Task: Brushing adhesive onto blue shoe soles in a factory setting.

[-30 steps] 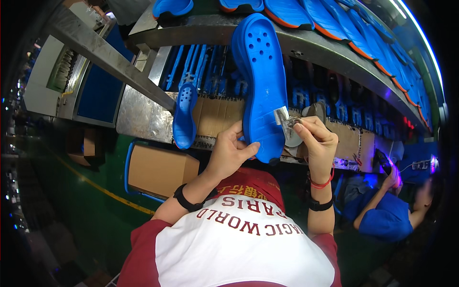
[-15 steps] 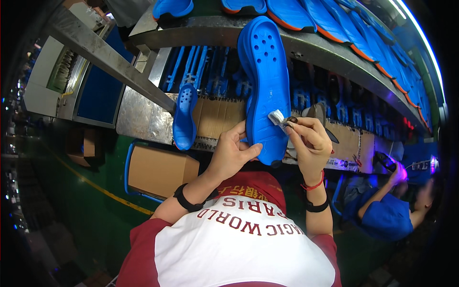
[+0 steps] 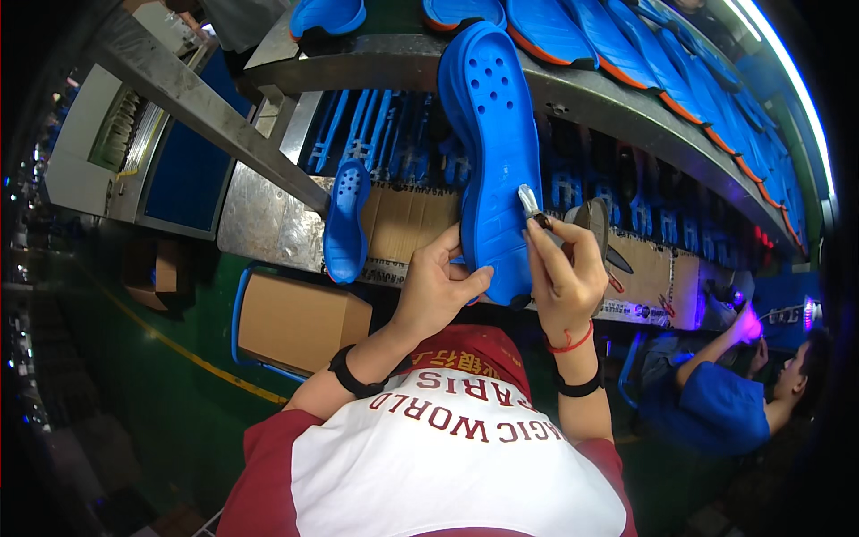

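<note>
A large blue shoe sole (image 3: pixel 501 161), with a cluster of small holes toward its far end, stands tilted in front of me. My left hand (image 3: pixel 443 282) grips its near end, thumb on the upper face and fingers at the left edge. In my right hand (image 3: pixel 568 268), thumb and fingers pinch the dark handle of a small brush (image 3: pixel 528 200). The whitish brush head is at the right edge of the sole's inner face. A second, smaller-looking blue sole (image 3: pixel 346 233) lies to the left on the bench.
Many blue soles with orange edges (image 3: pixel 617 54) line the raised metal shelf (image 3: pixel 403 49). Beneath it are rows of blue strap-like parts (image 3: pixel 358 134). A round greyish dish (image 3: pixel 592 219) and a blade (image 3: pixel 618 261) are behind my right hand. Left below sits a cardboard box (image 3: pixel 300 322); a blue-clad co-worker (image 3: pixel 720 403) is at right.
The brush has turned more upright and shifted slightly toward the sole's right edge. My right hand has moved a little down and left. My left hand stays on the sole, which has barely moved.
</note>
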Tool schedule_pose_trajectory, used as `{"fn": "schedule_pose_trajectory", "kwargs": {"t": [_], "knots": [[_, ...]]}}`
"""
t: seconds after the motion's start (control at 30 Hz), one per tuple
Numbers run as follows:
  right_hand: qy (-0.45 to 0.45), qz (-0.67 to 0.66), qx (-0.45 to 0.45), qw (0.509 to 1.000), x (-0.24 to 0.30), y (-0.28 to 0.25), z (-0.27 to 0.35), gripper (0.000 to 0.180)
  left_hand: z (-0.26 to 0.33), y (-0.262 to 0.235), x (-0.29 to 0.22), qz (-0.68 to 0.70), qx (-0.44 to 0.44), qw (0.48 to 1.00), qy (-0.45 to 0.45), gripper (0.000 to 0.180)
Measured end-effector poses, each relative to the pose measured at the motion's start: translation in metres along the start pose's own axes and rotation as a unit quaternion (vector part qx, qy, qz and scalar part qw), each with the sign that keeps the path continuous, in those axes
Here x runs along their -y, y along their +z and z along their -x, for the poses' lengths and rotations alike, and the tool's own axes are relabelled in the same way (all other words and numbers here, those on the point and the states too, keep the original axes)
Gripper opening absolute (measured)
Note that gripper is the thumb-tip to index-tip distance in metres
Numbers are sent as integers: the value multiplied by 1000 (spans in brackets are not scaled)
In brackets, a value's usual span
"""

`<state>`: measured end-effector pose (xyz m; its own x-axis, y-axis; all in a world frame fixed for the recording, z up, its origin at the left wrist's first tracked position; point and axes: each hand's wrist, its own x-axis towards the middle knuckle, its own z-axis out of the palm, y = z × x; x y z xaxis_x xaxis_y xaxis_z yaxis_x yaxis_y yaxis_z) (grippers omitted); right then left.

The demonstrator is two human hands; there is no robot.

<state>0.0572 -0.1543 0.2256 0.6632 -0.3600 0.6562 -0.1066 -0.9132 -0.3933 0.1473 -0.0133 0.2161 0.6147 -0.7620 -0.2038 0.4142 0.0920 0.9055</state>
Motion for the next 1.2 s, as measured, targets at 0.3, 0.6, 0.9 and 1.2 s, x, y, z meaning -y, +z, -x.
{"fn": "schedule_pose_trajectory", "kwargs": {"t": [0.3,0.6,0.9,1.2], "knots": [[-6,17,41,999,18,-1,5,28,0,0,7,-31,-19,999,16,47],[55,-69,55,995,24,-3,10,25,1,-3,13,-35,-28,999,18,47],[318,-329,-6,889,-8,-13,9,17,1,-6,11,-26,-12,999,16,46],[338,-382,-9,860,-9,-10,9,15,3,-3,5,-37,4,999,-7,46]]}}
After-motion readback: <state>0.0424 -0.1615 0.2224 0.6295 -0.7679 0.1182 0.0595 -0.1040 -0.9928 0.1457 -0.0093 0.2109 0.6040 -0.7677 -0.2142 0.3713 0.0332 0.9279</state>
